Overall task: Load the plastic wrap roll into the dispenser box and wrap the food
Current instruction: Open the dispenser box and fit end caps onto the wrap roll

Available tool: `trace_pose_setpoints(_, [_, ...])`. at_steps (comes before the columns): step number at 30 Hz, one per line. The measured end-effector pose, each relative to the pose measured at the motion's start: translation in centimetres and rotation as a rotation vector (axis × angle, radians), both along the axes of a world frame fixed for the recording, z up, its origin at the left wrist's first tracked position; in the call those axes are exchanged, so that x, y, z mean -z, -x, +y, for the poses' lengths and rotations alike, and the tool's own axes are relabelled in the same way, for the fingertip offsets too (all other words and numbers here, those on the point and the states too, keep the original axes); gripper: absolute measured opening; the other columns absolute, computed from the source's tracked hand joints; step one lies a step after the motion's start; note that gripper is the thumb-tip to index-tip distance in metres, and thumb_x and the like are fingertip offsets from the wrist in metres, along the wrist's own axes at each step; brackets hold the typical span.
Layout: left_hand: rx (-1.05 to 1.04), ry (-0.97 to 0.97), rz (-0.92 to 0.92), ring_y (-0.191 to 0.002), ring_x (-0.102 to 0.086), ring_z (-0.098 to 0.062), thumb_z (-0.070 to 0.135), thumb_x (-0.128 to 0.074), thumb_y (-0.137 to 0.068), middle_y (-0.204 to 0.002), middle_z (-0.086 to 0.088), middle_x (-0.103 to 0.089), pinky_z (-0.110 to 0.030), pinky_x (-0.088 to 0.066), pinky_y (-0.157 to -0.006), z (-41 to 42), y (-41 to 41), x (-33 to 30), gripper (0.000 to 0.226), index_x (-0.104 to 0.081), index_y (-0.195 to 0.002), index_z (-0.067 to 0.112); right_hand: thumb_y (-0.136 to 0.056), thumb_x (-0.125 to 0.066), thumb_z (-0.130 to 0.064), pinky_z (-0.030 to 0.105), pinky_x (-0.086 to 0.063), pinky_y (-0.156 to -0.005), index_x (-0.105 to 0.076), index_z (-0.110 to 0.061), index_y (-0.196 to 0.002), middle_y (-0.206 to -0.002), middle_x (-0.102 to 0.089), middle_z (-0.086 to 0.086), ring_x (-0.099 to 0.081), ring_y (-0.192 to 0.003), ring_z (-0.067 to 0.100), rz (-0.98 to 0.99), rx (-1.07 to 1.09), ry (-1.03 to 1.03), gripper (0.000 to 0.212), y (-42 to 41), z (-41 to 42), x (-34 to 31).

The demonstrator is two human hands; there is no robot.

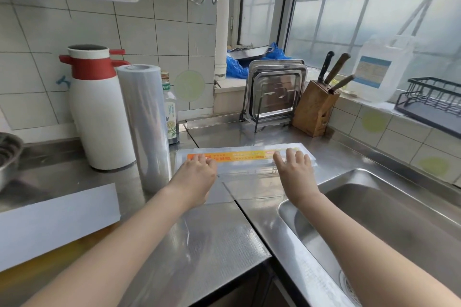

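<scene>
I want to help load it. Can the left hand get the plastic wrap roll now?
Probably yes. The plastic wrap roll stands upright just beside the left hand, which rests on the dispenser box; nothing lies between them.

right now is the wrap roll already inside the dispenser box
No, the plastic wrap roll stands upright on the counter left of the dispenser box.

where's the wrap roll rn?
Head view, left of centre: the plastic wrap roll stands upright on the counter, between the thermos and the dispenser box.
</scene>
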State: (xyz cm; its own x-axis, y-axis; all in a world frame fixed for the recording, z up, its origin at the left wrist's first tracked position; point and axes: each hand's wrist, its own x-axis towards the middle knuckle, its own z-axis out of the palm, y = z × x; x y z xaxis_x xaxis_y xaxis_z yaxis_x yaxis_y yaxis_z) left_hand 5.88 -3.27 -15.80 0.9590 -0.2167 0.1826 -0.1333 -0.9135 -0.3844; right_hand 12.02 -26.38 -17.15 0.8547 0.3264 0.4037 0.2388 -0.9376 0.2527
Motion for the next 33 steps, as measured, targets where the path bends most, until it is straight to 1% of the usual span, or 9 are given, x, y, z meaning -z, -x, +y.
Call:
trace_pose_setpoints(3, [0.013, 0.008, -0.023, -0.107, -0.051, -0.028, 0.011, -0.048, -0.081, -0.119, -0.016, -0.053, -0.032, -0.045, -0.085, 0.0, 0.0, 0.0, 0.043, -0.042, -0.122, 0.001, -0.084, -0.036, 0.006, 0.045, -0.033, -0.099, -0.035, -0.007, -0.138, -0.128, -0.043, 0.021, -0.043, -0.114, 0.035, 0.061, 0.011, 0.001, 0.055, -0.3, -0.1, 0.0])
trace_pose_setpoints(11, [-0.039, 0.135, -0.007, -0.136, -0.034, -0.029, 0.013, -0.048, -0.086, -0.145, -0.016, -0.038, -0.034, -0.034, -0.11, -0.4, 0.7, 0.3, 0.06, -0.028, -0.141, 0.0, -0.083, -0.043, 0.004, 0.038, -0.039, -0.093, -0.037, -0.016, -0.136, -0.124, -0.045, 0.013, -0.045, -0.111, 0.031, 0.073, 0.006, -0.008, 0.056, -0.3, -0.9, -1.0])
trace_pose_setpoints(14, [-0.047, 0.272, -0.011, -0.127, -0.045, -0.022, 0.021, -0.048, -0.084, -0.139, -0.003, -0.047, -0.033, -0.045, -0.092, -0.1, 0.6, -0.9, 0.052, -0.039, -0.135, 0.013, -0.084, -0.045, 0.002, 0.04, -0.037, -0.099, -0.039, -0.019, -0.136, -0.126, -0.047, 0.01, -0.046, -0.114, 0.03, 0.031, 0.013, -0.021, 0.057, -0.5, -1.3, -1.6])
trace_pose_setpoints(16, [-0.088, 0.426, -0.015, -0.117, -0.053, -0.024, 0.027, -0.05, -0.081, -0.129, 0.001, -0.056, -0.032, -0.043, -0.08, 0.3, 0.3, -2.4, 0.048, -0.047, -0.129, 0.022, -0.081, -0.048, 0.002, 0.041, -0.036, -0.101, -0.04, -0.021, -0.134, -0.124, -0.049, 0.007, -0.046, -0.115, 0.03, 0.012, 0.007, -0.023, 0.058, -1.0, -1.4, -2.5])
trace_pose_setpoints(19, [-0.168, 0.676, -0.001, -0.108, -0.058, -0.025, 0.031, -0.058, -0.078, -0.116, 0.0, -0.064, -0.029, -0.038, -0.075, 1.0, -0.5, -4.5, 0.048, -0.053, -0.126, 0.031, -0.078, -0.049, 0.003, 0.039, -0.037, -0.1, -0.048, -0.017, -0.125, -0.116, -0.054, 0.005, -0.05, -0.109, 0.027, 0.001, -0.002, -0.054, 0.051, -1.9, -1.4, -4.1])
trace_pose_setpoints(22, [-0.184, 0.792, -0.089, -0.104, -0.06, -0.023, 0.029, -0.062, -0.08, -0.114, 0.0, -0.066, -0.028, -0.045, -0.078, 2.2, -0.9, -5.1, 0.04, -0.059, -0.12, 0.026, -0.078, -0.046, 0.005, 0.034, -0.04, -0.097, -0.053, -0.014, -0.118, -0.108, -0.059, 0.005, -0.053, -0.103, 0.024, 0.006, -0.01, -0.116, 0.045, -3.0, -1.2, -5.3])
trace_pose_setpoints(25, [-0.164, 0.96, -0.193, -0.105, -0.061, -0.022, 0.021, -0.066, -0.082, -0.114, -0.004, -0.067, -0.029, -0.047, -0.086, 3.1, -1.3, -4.4, 0.03, -0.065, -0.112, 0.018, -0.077, -0.043, 0.008, 0.033, -0.039, -0.099, -0.054, -0.011, -0.121, -0.108, -0.061, 0.007, -0.054, -0.105, 0.026, 0.042, -0.028, -0.235, 0.049, -4.0, -1.4, -6.1])
trace_pose_setpoints(29, [-0.221, 1.156, -0.331, -0.079, -0.055, -0.023, 0.016, -0.069, -0.083, -0.11, -0.007, -0.067, -0.025, -0.039, -0.075, 3.5, -3.4, -3.9, 0.026, -0.066, -0.108, 0.012, -0.08, -0.038, 0.016, 0.037, -0.038, -0.108, -0.039, -0.005, -0.14, -0.135, -0.052, 0.015, -0.048, -0.124, 0.03, -0.007, -0.061, -0.544, 0.064, -4.6, -2.0, -6.2])
trace_pose_setpoints(33, [-0.373, 1.442, -0.403, -0.087, -0.052, -0.025, 0.016, -0.067, -0.085, -0.098, -0.007, -0.059, -0.029, -0.04, -0.076, 3.5, -6.0, -3.5, 0.033, -0.059, -0.116, 0.01, -0.092, -0.041, 0.004, 0.038, -0.023, -0.118, -0.021, -0.001, -0.148, -0.151, -0.032, 0.018, -0.028, -0.141, 0.029, 0.021, 0.062, -0.802, 0.06, -4.7, -3.2, -4.8])
